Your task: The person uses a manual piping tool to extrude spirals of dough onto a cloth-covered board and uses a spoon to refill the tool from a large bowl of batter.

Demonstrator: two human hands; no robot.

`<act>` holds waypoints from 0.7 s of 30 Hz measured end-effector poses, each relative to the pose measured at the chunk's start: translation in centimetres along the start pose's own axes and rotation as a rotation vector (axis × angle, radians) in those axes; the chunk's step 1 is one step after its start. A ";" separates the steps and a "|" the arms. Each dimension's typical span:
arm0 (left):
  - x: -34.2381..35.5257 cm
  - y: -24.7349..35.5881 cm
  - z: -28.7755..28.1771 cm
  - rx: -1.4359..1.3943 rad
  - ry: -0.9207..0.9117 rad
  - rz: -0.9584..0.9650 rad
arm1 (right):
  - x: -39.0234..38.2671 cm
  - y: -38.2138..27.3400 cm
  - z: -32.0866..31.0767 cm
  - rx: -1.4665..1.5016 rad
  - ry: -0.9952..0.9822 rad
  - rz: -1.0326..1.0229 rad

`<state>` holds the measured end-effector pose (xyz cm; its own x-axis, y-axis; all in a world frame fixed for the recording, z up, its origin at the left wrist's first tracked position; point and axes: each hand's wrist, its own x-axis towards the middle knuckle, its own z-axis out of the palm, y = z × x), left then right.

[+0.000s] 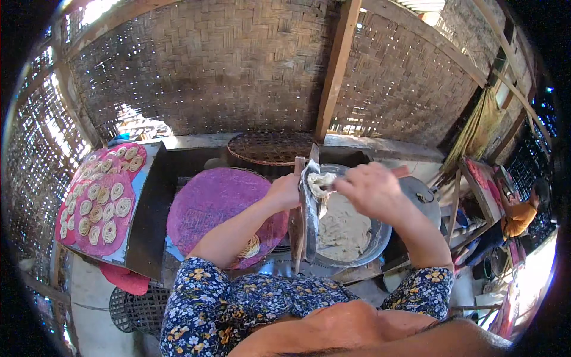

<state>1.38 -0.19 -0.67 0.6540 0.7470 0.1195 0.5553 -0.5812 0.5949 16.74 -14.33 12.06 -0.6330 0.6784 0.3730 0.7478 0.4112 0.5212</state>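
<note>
My left hand grips a flat wooden press, right hand clenches a spoon handle over the dough-filled metal bowl.

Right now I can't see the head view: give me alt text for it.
The left hand holds an upright metal-and-wood press while the right hand packs pale dough into it over a metal bowl of dough. A purple round tray sits left, beyond it trays of coiled dough rounds.

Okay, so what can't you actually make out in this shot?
- Left hand: its fingers are hidden behind the upright wooden paddle it grips.
- Tool in the right hand: mostly covered by that hand.
- Dough coil on the purple mat: partly hidden by the left forearm.
- Person at right: too small.
</note>
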 end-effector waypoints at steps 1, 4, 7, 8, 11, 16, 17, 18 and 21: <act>0.5 -1.5 0.7 -0.029 0.053 0.010 | -0.2 0.5 -1.5 0.029 0.000 0.061; 0.5 -3.4 0.4 -0.118 0.162 -0.014 | -1.6 2.8 -2.8 0.099 0.114 0.207; 0.2 -2.1 -0.8 -0.237 0.078 0.020 | -3.9 5.3 -2.8 0.063 0.173 0.419; 0.2 -2.0 -1.0 -0.296 0.052 0.052 | -4.3 5.7 -2.2 0.045 0.187 0.498; 0.9 -2.5 0.0 -0.509 0.000 0.080 | -4.9 5.8 0.6 0.175 0.135 0.446; 1.9 -4.8 0.9 -0.641 -0.054 0.028 | -5.4 5.6 -0.2 0.434 0.068 0.429; 1.4 -4.1 0.3 -0.453 -0.043 -0.014 | -5.4 5.6 -0.5 0.440 0.040 0.428; 1.1 -3.8 0.3 -0.360 -0.010 0.008 | -5.3 5.9 -0.7 0.445 0.012 0.426; -0.1 -1.8 -0.3 -0.092 0.073 0.055 | -4.3 6.1 -1.7 0.417 -0.067 0.374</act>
<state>0.18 0.89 -1.49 0.6409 0.7385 0.2095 0.4682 -0.5923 0.6558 23.66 -15.72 14.94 -0.3059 0.8558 0.4172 0.9433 0.3318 0.0109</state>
